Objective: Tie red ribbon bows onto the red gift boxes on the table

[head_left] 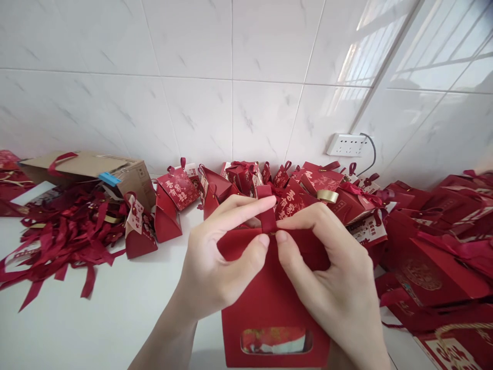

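Observation:
A red paper gift box (pixel 269 303) with a small clear window low on its front stands upright before me on the white table (pixel 96 318). A dark red ribbon (pixel 267 213) rises from the box's top edge. My left hand (pixel 215 262) pinches the ribbon between thumb and forefinger from the left. My right hand (pixel 335 277) pinches it from the right, the two thumbs almost touching at the top edge.
A heap of loose red ribbons (pixel 65 236) lies at left beside an open cardboard carton (pixel 92 172). Several finished red boxes (pixel 246 180) line the tiled wall, and more red bags (pixel 435 257) crowd the right. A wall socket (pixel 346 144) sits behind.

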A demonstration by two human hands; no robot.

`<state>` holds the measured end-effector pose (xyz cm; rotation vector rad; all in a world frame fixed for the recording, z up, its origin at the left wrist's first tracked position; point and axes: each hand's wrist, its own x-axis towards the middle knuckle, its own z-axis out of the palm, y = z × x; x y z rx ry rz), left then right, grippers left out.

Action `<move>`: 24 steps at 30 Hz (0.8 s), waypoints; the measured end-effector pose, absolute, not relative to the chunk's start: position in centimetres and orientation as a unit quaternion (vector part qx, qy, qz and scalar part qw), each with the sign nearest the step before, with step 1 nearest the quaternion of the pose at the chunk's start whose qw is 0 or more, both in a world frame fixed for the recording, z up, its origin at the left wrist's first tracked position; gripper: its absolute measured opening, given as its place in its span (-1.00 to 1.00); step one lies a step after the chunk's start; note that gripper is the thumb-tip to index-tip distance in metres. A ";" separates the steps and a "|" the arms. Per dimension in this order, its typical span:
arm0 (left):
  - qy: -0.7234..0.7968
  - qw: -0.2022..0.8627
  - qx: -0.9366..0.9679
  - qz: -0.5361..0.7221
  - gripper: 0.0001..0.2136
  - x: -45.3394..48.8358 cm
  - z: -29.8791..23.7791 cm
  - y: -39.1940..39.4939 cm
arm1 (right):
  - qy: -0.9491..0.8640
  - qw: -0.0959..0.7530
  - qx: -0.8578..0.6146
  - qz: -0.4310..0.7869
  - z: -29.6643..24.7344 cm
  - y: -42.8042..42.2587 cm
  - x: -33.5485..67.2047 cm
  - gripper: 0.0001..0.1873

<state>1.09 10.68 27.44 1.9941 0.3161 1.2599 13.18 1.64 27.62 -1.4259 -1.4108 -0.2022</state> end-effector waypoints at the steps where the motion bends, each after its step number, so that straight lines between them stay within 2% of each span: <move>1: 0.125 0.372 0.777 0.492 -0.61 1.1 27.5 10.7 | -0.591 0.533 -0.599 -0.085 27.6 1.7 13.2 -0.90; 11: 0.128 0.403 0.770 0.478 -0.61 1.4 27.4 10.9 | -0.588 0.529 -0.606 -0.082 27.5 1.7 13.5 -0.85; 16: 0.133 0.404 0.766 0.482 -0.62 1.5 27.4 10.9 | -0.583 0.534 -0.608 -0.066 27.5 1.9 13.4 -0.91; 24: 0.140 0.400 0.765 0.486 -0.63 1.8 27.2 11.0 | -0.587 0.521 -0.614 -0.085 27.5 1.9 13.6 -0.89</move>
